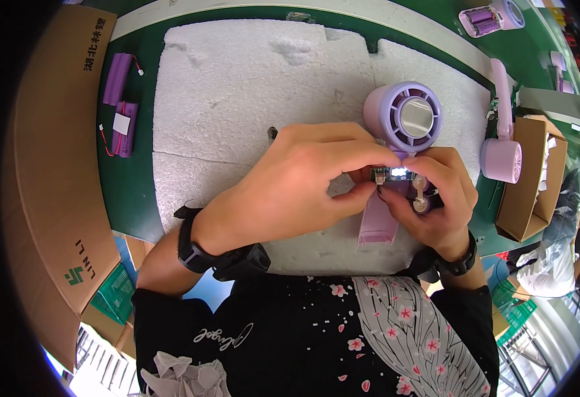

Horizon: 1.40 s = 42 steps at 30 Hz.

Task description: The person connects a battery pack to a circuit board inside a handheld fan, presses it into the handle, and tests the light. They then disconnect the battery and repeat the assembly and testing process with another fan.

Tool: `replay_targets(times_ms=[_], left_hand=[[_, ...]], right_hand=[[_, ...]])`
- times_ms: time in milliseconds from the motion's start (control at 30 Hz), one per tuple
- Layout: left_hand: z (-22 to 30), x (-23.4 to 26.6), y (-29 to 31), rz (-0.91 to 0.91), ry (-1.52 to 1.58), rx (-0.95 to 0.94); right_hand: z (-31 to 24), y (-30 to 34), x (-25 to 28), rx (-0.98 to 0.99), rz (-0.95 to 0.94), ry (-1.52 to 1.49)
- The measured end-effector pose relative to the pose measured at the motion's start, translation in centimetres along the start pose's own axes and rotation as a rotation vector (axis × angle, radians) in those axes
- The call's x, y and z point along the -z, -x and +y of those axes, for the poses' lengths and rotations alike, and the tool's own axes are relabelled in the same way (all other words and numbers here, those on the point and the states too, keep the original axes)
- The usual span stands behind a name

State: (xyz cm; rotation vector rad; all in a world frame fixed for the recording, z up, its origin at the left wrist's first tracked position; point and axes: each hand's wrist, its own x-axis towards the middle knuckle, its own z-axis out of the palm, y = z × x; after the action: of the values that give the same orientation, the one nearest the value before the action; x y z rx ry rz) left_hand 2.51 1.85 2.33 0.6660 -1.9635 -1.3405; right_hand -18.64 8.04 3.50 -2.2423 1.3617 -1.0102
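Observation:
A small green circuit board [381,176] with a lit white display is pinched by my left hand [296,178], its thumb and forefinger closed at the board's left part. My right hand [447,198] is closed around the board's right side, thumb below and forefinger above. Beside its fingers sit round metal-ended cells [421,200], partly covered by that hand. Just beyond my fingertips lies a purple handheld fan [406,118] with a silver disc at its centre. An open purple handle shell [378,225] extends toward me under the hands. Where the board's wires run is hidden.
White foam sheets [237,86] cover the green table. Purple battery packs [116,79] with wires lie at left beside a large cardboard box [51,172]. At right are another purple fan [502,155] and an open cardboard box [535,185]. An opened fan [485,21] lies far right.

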Motion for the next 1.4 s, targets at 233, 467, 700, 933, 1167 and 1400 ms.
replay_targets(times_ms=[233, 467, 700, 933, 1167, 1400], left_hand=[[0.03, -0.05, 0.14, 0.023, -0.022, -0.005], [-0.43, -0.78, 0.45, 0.079, 0.107, 0.094], [-0.23, -0.63, 0.41, 0.076, -0.063, -0.007], [-0.32, -0.78, 0.55, 0.094, -0.090, -0.026], [-0.34, -0.70, 0.44, 0.097, -0.087, -0.048], [-0.84, -0.70, 0.47, 0.100, -0.057, -0.059]], right_hand=[[-0.03, -0.06, 0.02, -0.008, 0.033, 0.032], [0.05, 0.15, 0.03, -0.045, 0.053, 0.037], [-0.10, 0.24, 0.13, -0.065, 0.035, 0.043], [-0.13, 0.70, -0.11, -0.096, 0.028, 0.034], [-0.35, 0.55, -0.27, -0.101, 0.046, 0.038], [-0.44, 0.33, -0.33, -0.113, 0.053, 0.002]])
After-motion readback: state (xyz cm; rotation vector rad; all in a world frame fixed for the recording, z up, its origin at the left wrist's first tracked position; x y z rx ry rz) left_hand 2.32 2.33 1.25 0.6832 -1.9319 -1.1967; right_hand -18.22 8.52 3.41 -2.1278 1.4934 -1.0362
